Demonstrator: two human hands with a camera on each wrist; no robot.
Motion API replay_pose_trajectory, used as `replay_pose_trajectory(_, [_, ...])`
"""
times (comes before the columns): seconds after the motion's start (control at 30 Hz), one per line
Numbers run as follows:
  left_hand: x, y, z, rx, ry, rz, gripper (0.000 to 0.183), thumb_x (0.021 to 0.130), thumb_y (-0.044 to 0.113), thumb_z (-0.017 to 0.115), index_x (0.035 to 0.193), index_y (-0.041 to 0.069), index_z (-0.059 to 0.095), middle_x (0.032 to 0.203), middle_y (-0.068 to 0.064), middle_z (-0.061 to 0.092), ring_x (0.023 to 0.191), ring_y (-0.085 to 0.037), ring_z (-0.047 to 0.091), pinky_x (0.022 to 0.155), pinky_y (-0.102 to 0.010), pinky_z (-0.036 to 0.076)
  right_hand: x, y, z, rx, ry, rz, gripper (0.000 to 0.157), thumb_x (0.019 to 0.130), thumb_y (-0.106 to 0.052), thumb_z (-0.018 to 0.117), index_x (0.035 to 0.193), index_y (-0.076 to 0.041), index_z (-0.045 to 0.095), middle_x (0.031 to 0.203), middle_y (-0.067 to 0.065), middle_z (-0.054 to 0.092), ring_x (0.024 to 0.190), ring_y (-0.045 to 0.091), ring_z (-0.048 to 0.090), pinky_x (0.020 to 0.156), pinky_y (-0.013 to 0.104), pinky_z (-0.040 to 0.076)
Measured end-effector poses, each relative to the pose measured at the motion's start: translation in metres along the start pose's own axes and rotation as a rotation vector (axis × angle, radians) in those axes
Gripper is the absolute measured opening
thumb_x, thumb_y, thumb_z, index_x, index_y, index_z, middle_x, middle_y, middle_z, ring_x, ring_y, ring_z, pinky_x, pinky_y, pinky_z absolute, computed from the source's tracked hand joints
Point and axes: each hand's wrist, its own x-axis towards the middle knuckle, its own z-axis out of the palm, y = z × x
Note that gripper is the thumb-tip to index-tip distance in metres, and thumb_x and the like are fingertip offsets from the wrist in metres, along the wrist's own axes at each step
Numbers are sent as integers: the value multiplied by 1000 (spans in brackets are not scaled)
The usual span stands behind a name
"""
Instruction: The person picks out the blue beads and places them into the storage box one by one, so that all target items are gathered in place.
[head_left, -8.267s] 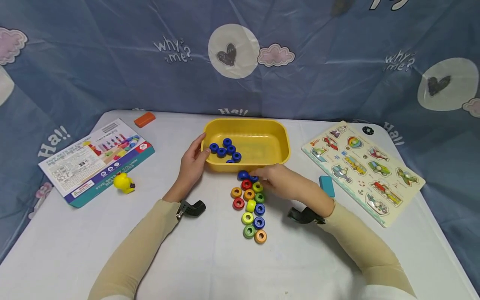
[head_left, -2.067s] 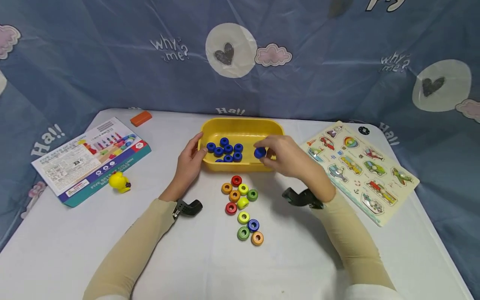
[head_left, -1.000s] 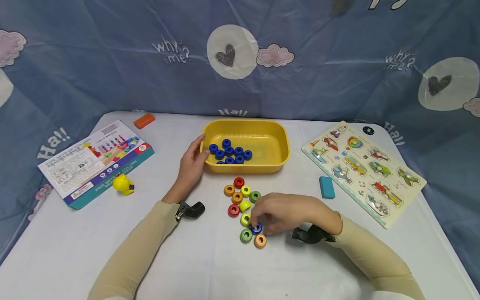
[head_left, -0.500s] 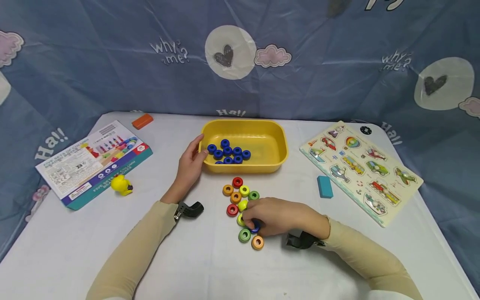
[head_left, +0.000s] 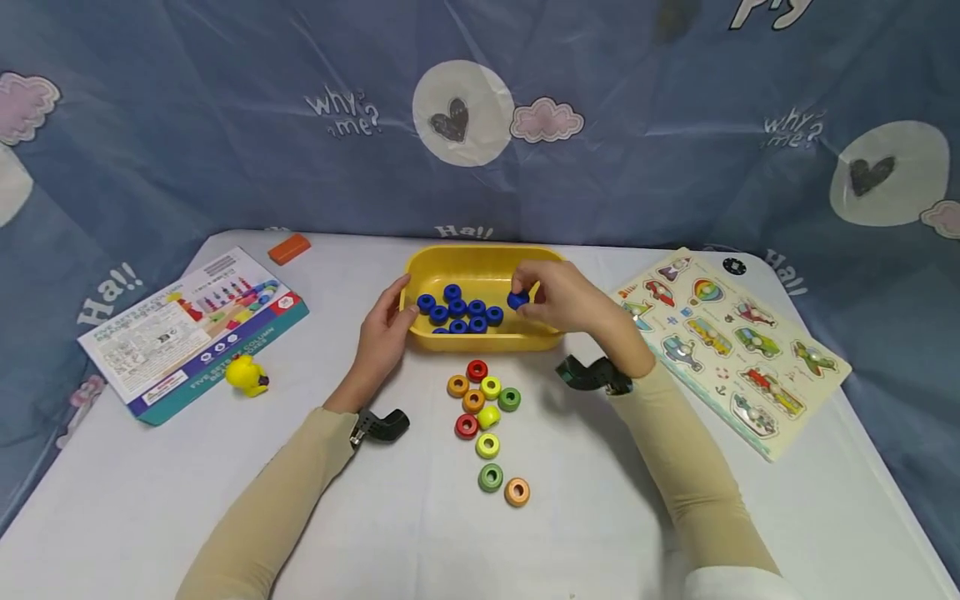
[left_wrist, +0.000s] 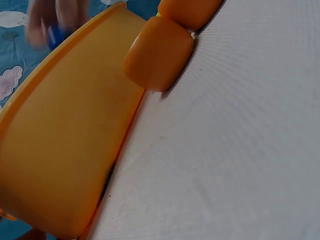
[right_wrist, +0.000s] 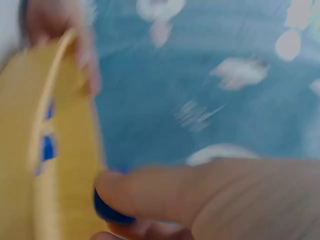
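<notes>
My left hand [head_left: 381, 333] grips the left end of a yellow plastic tray [head_left: 487, 342], thumb at its rim. Over the tray's right half, my right hand [head_left: 566, 296] pinches a blue bead [head_left: 517, 300] between thumb and fingers; the right wrist view shows this blue bead [right_wrist: 111, 212] close up, blurred. Several blue beads [head_left: 457, 309] lie in the tray's left half. In front of it on the white table are red beads [head_left: 477, 371], orange beads [head_left: 473, 401], yellow beads [head_left: 487, 446] and green beads [head_left: 491, 477]. Orange beads [left_wrist: 160, 55] stand beside the tray wall in the left wrist view.
At left lie a toy box [head_left: 195, 333], a yellow toy duck [head_left: 246, 376] and an orange block [head_left: 289, 248]. A picture puzzle board [head_left: 735, 350] lies at right, with a black disc [head_left: 734, 266] behind it. A blue printed cloth [head_left: 645, 183] hangs at the back.
My right hand has taken the blue bead from among the table beads and carried it up over the tray. Blue beads in the tray have increased since the oldest frame. My left hand has stayed.
</notes>
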Motion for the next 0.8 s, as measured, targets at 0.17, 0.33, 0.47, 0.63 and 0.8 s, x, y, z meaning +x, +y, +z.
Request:
replay_pose_trajectory(0.17, [-2,-1,6,-5,-18,-2,52,100,15,46,151,10,35,160,-8,29,148,-24,27,120,-38,30,29,30,27,-90,-14,204,18,80,-1,72,94,-6,63,93,12,66,85,25,59,78,37,52])
replay_pose_trajectory(0.33, [-5,1,5,-3,-10,10,51,100,14,47,150,9,36,159,-9,31,147,-24,29,119,-38,31,32,39,41,-52,11,229,20,79,2,73,95,-5,63,98,13,69,89,27,60,86,40,53])
replay_pose_trajectory(0.47, [-5,3,4,6,-9,26,51,100,13,47,150,7,36,158,-10,31,147,-25,30,119,-38,32,32,39,42,8,5,195,22,81,2,71,100,-5,65,107,12,70,99,27,63,93,41,53])
replay_pose_trajectory(0.63, [-1,5,3,21,-5,41,52,100,12,46,150,6,35,158,-11,31,146,-25,30,119,-38,32,34,39,40,17,21,166,24,82,4,66,105,-4,65,110,13,70,104,28,65,95,42,53])
replay_pose_trajectory(0.8, [9,-13,2,6,2,43,53,100,13,47,151,11,35,159,-7,30,147,-23,29,120,-38,30,34,38,39,34,90,157,25,85,4,62,109,-2,64,112,15,68,95,29,68,89,40,58])
